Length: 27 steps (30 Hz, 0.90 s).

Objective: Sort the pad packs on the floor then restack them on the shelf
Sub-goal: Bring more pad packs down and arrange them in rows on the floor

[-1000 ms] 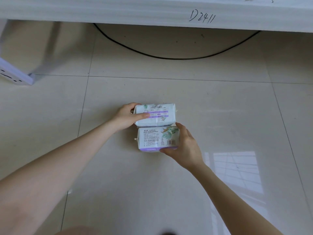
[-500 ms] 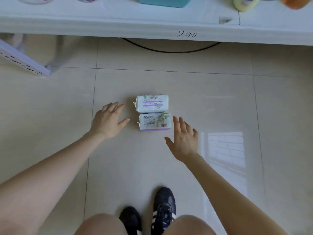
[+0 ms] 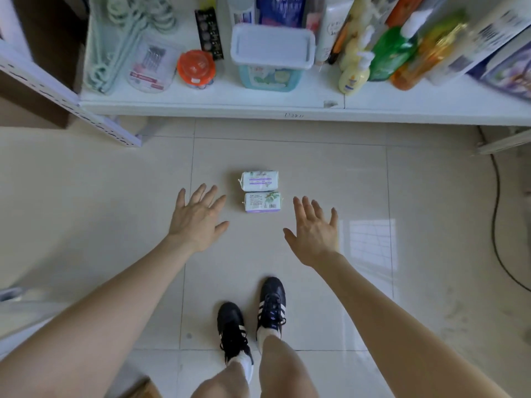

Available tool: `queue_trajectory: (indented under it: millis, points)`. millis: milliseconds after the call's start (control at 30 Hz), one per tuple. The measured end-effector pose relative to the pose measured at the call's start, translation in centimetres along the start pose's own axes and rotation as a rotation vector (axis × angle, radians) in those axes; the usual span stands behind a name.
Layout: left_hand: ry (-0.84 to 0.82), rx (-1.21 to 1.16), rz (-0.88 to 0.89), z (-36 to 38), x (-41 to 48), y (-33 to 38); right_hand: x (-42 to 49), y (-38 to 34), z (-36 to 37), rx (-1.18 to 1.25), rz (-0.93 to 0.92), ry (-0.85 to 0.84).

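On the floor (image 3: pixel 316 173) the far pad pack (image 3: pixel 260 180) touches the near pad pack (image 3: pixel 263 201), which lies at its 6 o'clock. The far one has purple bands of print and the near one a barcode and small text, but none of it is readable. The left hand (image 3: pixel 196 218), at 8 o'clock of the packs, and the right hand (image 3: pixel 314 234), at 4 o'clock, are spread flat, hold nothing and do not touch the packs. At 12 o'clock, the shelf (image 3: pixel 172 106) has handwriting on its edge, too blurred to read. On the shelf, a white-lidded tub (image 3: pixel 271 57) hides its contents.
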<state>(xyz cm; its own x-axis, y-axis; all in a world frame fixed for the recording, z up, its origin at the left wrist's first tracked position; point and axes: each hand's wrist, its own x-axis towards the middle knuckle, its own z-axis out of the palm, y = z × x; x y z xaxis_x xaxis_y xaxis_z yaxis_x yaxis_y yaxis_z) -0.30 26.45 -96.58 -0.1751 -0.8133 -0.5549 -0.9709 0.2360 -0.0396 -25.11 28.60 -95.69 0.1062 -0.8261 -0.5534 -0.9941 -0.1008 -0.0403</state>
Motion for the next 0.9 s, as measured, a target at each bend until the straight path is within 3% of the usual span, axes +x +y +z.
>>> queue_trajectory:
  millis: [433, 900]
  points:
    - [0.266, 0.042, 0.053, -20.7, -13.7, 0.6, -12.6, -2.0, -18.1, 0.022, 0.034, 0.287]
    - [0.703, 0.165, 0.031, -42.1, -31.5, 0.1, -29.0, -4.6, -39.1, 0.041, -0.018, 0.774]
